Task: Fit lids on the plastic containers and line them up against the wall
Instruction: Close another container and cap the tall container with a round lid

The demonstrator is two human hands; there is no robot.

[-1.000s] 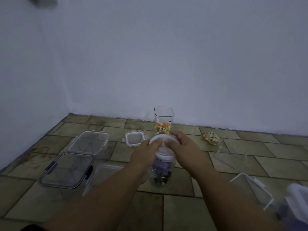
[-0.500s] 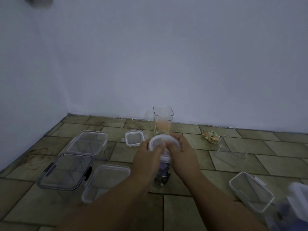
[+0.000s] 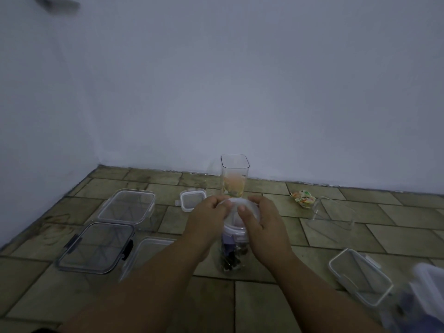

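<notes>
At the centre of the frame we are looking down at two hands seating a round white lid point(image 3: 233, 213) on a clear jar point(image 3: 231, 258), which is standing on the tiled floor point(image 3: 264, 304). The left hand point(image 3: 209, 219) and right hand point(image 3: 263, 223) are curling round the lid's rim, with thumbs pressing on top. Above them, a tall square container point(image 3: 235, 174) is standing lidless near the wall point(image 3: 240, 92). Loose lids point(image 3: 96, 246) at left and an open tub point(image 3: 360, 277) at lower right are suggesting to us that most of the work remains.

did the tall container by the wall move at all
No: the tall container still stands at the wall, just right of the small lid.
</notes>
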